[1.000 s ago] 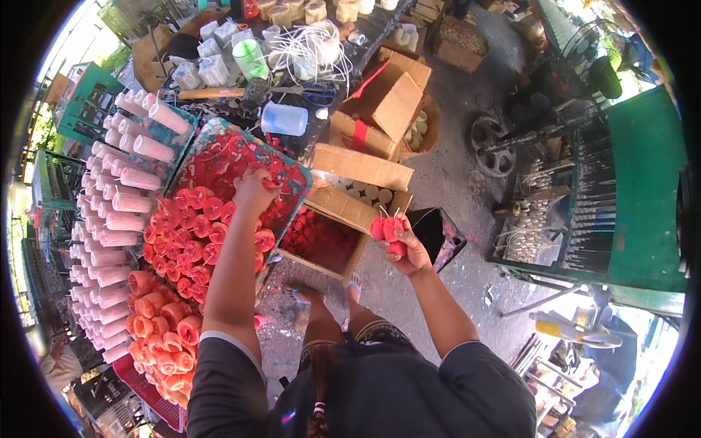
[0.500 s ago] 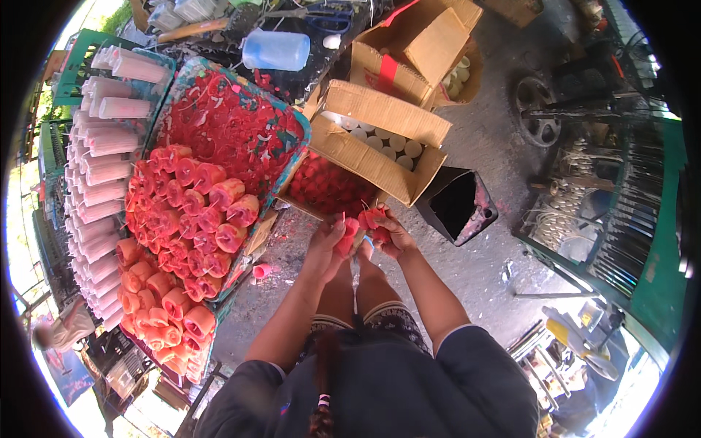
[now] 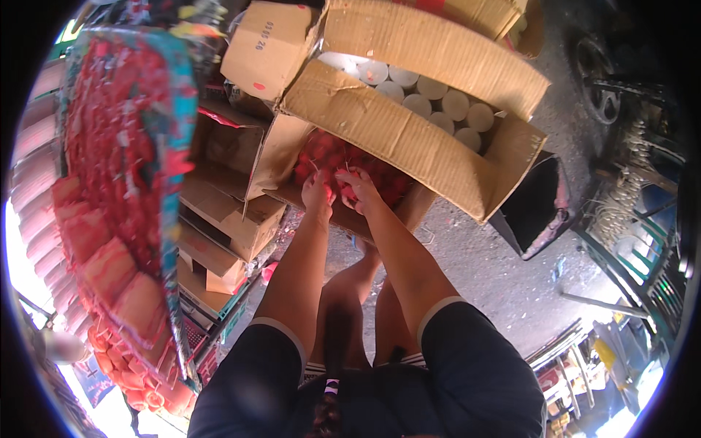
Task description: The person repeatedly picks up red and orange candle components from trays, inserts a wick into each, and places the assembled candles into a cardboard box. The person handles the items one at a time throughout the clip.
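Observation:
Both arms reach down and forward into a cardboard box point(image 3: 281, 157) heaped with red candles point(image 3: 387, 179), whose thin pale wicks show. My left hand point(image 3: 315, 191) is at the box's near side, its fingers curled round a red candle point(image 3: 330, 194). Close beside it, my right hand point(image 3: 359, 188) has its fingers bent round another red candle point(image 3: 348, 192). The hands cover much of both candles. Overhanging the far part of this box is a second carton point(image 3: 394, 139) holding several pale round-topped cylinders point(image 3: 431, 87).
On the left rises a teal-edged tray point(image 3: 171, 219) with red wax scraps and chunky red pieces. Pale pink candles point(image 3: 36, 160) line its far side. Stacked cartons point(image 3: 226, 212) stand beneath. A black square bin point(image 3: 537, 208) sits right of the boxes; a metal rack point(image 3: 642, 285) lies beyond.
Both hands have gone from above the near edge of the red-candle box down into it, carrying red candles. The view has moved nearer to the boxes, and the tray now appears edge-on.

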Demonstrator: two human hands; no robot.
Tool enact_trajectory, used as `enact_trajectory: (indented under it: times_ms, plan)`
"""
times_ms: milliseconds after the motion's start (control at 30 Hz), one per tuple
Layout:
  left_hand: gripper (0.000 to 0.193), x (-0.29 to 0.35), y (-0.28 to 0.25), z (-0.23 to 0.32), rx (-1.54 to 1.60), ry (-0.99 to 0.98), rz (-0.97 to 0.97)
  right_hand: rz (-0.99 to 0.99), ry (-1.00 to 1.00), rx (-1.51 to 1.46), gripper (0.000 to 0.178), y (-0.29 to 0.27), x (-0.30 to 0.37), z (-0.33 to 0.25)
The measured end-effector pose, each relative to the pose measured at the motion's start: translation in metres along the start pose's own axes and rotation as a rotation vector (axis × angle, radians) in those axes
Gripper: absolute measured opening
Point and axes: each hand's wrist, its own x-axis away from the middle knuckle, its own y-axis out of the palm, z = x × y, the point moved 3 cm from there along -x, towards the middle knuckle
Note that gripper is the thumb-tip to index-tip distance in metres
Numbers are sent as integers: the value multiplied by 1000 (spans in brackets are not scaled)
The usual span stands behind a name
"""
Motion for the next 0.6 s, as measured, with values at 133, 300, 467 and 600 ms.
enact_trajectory:
  times_ms: [133, 300, 467, 600]
  plan:
    - [31, -51, -9, 7, -42, 289, 56, 29, -20, 59, 54, 33, -39, 29]
    - [33, -99, -38, -9, -182, 232, 346, 86, -296, 262, 61, 45, -95, 94]
    - [37, -41, -27, 14, -80, 305, 236, -13, -503, 551, 59, 40, -96, 112]
    - [41, 75, -64, 39, -51, 239, 108, 84, -321, 961, 42, 27, 49, 37]
